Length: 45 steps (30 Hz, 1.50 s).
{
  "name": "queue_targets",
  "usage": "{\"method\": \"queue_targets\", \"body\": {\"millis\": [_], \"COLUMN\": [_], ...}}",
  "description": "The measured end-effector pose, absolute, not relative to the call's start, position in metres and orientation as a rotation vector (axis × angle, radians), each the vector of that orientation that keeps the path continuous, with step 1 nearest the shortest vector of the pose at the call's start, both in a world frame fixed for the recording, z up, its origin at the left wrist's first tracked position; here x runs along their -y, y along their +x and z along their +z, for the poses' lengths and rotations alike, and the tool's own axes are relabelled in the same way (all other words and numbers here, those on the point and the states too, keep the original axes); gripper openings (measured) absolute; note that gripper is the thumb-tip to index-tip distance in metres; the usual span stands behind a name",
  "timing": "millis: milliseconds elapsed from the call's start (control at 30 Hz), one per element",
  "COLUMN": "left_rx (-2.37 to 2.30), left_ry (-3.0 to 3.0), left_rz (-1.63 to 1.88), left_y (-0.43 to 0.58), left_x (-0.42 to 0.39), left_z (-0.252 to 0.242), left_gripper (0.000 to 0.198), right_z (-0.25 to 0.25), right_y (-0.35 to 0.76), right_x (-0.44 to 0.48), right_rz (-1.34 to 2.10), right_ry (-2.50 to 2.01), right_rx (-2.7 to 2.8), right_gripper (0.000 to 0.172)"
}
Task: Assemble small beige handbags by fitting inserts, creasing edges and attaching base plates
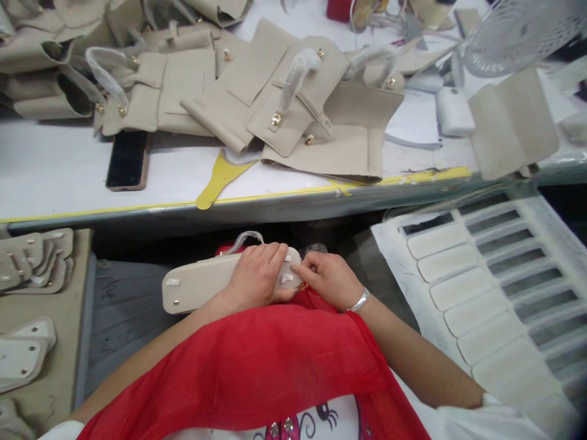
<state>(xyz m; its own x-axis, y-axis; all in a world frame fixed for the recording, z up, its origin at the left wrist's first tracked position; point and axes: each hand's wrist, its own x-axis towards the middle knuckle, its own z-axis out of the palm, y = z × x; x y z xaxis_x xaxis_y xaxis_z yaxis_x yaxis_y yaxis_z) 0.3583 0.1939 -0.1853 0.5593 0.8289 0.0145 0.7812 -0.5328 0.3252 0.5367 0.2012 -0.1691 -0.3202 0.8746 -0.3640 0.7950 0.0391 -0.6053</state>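
Observation:
A beige handbag [202, 282] lies across my lap, its long rounded base facing up. Small gold studs and bits of white tape show on that base, and a plastic-wrapped handle [247, 237] rises behind it. My left hand [259, 273] lies over the base right of its middle, fingers together on top and the thumb along the near edge. At the right end, my right hand [328, 278] is closed, with curled fingers and the thumb pressed on the rim. What lies inside its curled fingers is hidden.
Ahead, a white worktable [55, 177] carries several beige bag pieces [183, 85], a phone [127, 160] and a yellow template [222, 177]. A rack of pale panels [463, 287] stands right, below a fan [523, 36]. Stacked beige parts [34, 260] lie on a board at left.

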Motion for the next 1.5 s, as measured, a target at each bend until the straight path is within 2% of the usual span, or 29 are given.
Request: {"method": "queue_targets", "body": {"millis": [400,767,1133,1333,1500], "left_rx": [-1.363,-1.323,-1.326,-1.184,-1.185], "left_ry": [2.435,2.409,2.371,2.455,2.474], "left_rz": [0.339,0.353,0.365,0.432,0.39], "left_y": [0.357,0.35,0.346,0.34,0.343], "left_x": [-0.194,-0.197,-0.195,-0.195,-0.195], "left_z": [-0.182,-0.189,-0.191,-0.191,-0.189], "left_gripper": [0.061,0.076,0.068,0.084,0.078], "right_z": [-0.165,-0.161,-0.179,-0.192,-0.191], "right_y": [0.536,0.532,0.535,0.536,0.539], "right_x": [-0.202,-0.207,-0.2,-0.2,-0.205], "right_rz": [1.08,1.128,1.326,1.501,1.643], "right_ry": [-1.778,-1.847,-1.794,-1.68,-1.628], "right_rx": [2.241,2.275,1.958,1.787,1.73], "right_gripper": [0.031,0.033,0.028,0.03,0.031]}}
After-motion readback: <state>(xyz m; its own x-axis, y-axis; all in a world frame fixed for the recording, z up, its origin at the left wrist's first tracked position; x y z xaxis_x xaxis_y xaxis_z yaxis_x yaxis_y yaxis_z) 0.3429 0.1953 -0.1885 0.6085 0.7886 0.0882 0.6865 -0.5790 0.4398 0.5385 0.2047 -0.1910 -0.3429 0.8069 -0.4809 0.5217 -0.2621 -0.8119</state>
